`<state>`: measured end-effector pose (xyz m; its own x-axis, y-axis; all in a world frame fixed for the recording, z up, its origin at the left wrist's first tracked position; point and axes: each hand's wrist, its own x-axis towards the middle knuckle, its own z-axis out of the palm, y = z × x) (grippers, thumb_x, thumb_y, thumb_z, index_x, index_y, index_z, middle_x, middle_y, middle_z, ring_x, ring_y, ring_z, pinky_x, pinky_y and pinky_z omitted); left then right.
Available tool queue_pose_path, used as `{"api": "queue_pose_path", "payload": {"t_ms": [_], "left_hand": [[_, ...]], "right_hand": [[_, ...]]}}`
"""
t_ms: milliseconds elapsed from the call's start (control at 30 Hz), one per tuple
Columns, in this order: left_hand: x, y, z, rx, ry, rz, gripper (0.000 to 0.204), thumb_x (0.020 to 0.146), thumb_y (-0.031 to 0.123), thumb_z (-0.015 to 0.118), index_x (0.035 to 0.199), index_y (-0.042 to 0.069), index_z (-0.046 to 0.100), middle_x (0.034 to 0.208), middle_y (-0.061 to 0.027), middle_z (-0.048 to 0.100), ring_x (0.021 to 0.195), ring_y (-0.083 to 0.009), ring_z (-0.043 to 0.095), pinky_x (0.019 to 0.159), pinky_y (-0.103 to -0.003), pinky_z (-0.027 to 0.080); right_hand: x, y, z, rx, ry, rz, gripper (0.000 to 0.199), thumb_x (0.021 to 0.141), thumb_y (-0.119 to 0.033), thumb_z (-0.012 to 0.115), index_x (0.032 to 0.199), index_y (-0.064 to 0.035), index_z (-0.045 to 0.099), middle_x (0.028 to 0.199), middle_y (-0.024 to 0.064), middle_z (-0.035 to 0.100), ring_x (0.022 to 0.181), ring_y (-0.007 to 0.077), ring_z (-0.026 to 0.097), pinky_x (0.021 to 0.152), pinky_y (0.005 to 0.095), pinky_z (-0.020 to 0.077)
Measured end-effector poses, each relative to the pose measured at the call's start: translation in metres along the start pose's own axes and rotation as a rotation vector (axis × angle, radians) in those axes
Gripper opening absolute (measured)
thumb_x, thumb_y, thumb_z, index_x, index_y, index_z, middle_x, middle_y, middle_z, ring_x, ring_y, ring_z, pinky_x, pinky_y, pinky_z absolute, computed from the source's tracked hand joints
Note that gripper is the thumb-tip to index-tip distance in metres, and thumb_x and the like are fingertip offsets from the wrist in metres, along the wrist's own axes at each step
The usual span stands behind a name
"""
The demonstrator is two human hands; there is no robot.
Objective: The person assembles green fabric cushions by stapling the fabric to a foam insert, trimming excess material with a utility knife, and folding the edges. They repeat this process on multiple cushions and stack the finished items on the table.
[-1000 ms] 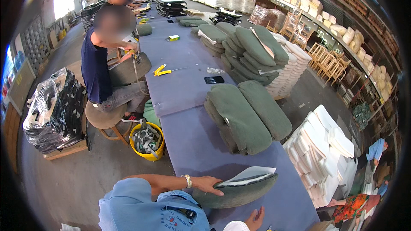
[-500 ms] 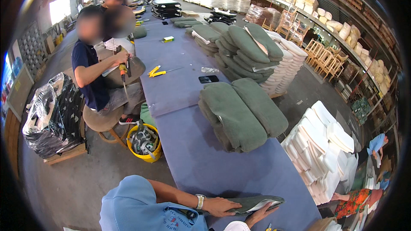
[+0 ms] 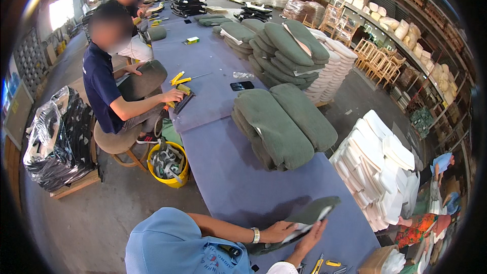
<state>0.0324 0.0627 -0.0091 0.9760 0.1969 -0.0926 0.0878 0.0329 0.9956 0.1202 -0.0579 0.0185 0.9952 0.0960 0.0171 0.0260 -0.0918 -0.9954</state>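
Your left hand and right hand both gripped a green cushion cover at the near edge of the purple table. A stack of green cushions lay beyond; a seated co-worker worked farther up

Dark green seat cushion, purple-blue table cover, yellow bucket, white foam pads.

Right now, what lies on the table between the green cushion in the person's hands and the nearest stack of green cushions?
In the head view, only bare purple table cover lies between the held green cushion and the nearest stack of green cushions.
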Motion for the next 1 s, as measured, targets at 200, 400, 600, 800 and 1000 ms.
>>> {"api": "queue_pose_path", "payload": {"t_ms": [200,400,600,800,1000], "left_hand": [[0.001,-0.014,-0.007,-0.01,0.037,-0.059,0.061,0.109,0.05,0.04,0.135,-0.002,0.06,0.099,-0.0204,0.072,0.092,-0.0277,0.065,0.086,-0.041,0.049],[-0.005,-0.006,0.003,-0.066,0.1,-0.097,0.063,0.109,0.051,0.04,0.131,-0.003,0.063,0.102,-0.0184,0.072,0.091,-0.024,0.064,0.086,-0.039,0.049],[-0.023,-0.002,0.023,-0.144,0.293,-0.173,0.06,0.109,0.05,0.044,0.127,-0.003,0.067,0.103,-0.0122,0.073,0.094,-0.0174,0.062,0.087,-0.036,0.049],[-0.035,-0.021,0.038,-0.062,0.436,-0.18,0.064,0.109,0.05,0.042,0.122,-0.009,0.065,0.097,-0.023,0.071,0.089,-0.0243,0.063,0.086,-0.041,0.049],[-0.045,0.019,0.057,0.081,0.669,-0.15,0.063,0.109,0.048,0.045,0.102,-0.01,0.069,0.088,-0.0142,0.07,0.082,-0.0201,0.053,0.08,-0.044,0.048]], "right_hand": [[-0.008,0.028,0.023,-0.293,-0.05,-0.237,0.063,0.108,-0.028,0.049,0.161,-0.0008,0.029,0.171,0.0206,0.017,0.158,0.0333,0.018,0.126,0.0434,0.0175],[-0.022,0.033,0.016,-0.217,-0.029,-0.22,0.066,0.109,-0.032,0.047,0.16,0.0041,0.026,0.169,0.0223,0.022,0.157,0.0335,0.021,0.126,0.042,0.0178],[-0.061,0.017,-0.004,0.053,-0.227,-0.197,0.062,0.109,-0.024,0.048,0.158,0.0086,0.028,0.163,0.0269,0.032,0.152,0.0343,0.033,0.123,0.041,0.0246],[-0.076,0.017,-0.045,0.157,-0.43,-0.145,0.053,0.105,-0.009,0.052,0.153,0.0088,0.039,0.155,0.0246,0.047,0.142,0.0298,0.048,0.117,0.0375,0.036],[-0.084,0.042,-0.127,0.156,-0.412,0.022,0.039,0.109,-0.024,0.053,0.136,0.0035,0.06,0.122,0.0189,0.072,0.117,0.0251,0.067,0.105,0.037,0.0506]]}}
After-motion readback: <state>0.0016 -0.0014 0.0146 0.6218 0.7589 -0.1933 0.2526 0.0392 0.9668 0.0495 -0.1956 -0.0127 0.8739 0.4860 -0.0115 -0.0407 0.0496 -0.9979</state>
